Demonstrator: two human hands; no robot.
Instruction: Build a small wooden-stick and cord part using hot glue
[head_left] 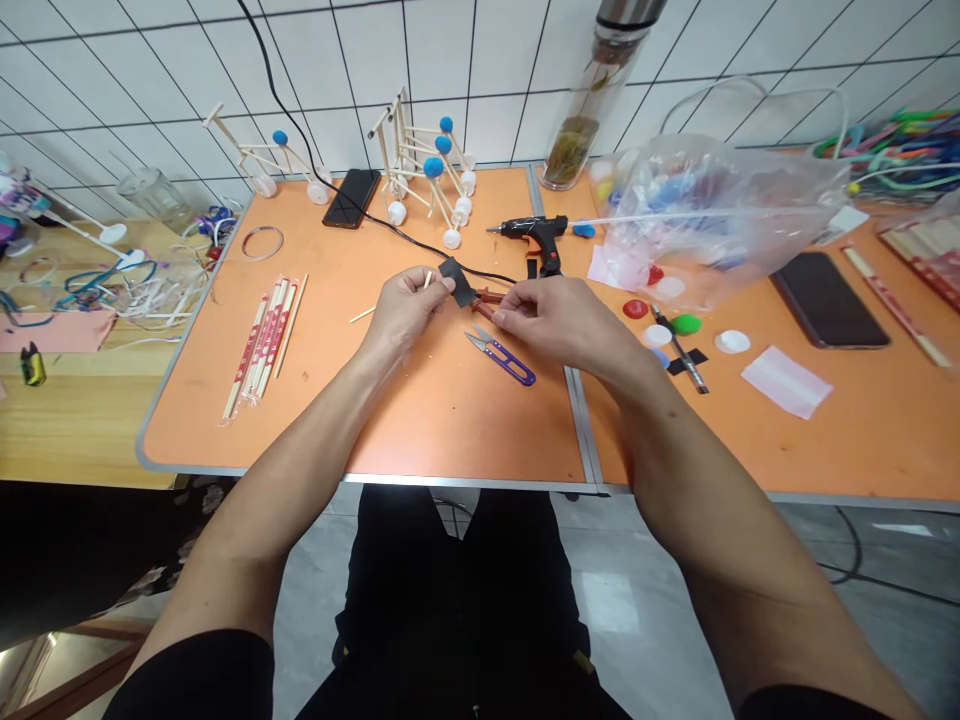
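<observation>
My left hand [405, 305] is closed in a pinch on a small black piece [457, 281] and a short wooden stick whose tip shows by my fingers. My right hand [559, 318] is closed on a tool with red handles [486, 301], its tip close to the black piece. Both hands hover over the middle of the orange table [420, 420]. Purple thread snips [501, 357] lie on the table just below my hands. A black hot glue gun [536, 236] stands behind my right hand, its cord running off to the left.
Wrapped chopsticks [264, 343] lie at the left. Stick models with blue balls and white caps [429, 170] stand at the back by a phone [352, 196]. A plastic bag [712, 215], bottle caps [660, 312], another phone [826, 298] and a bottle [596, 100] sit to the right.
</observation>
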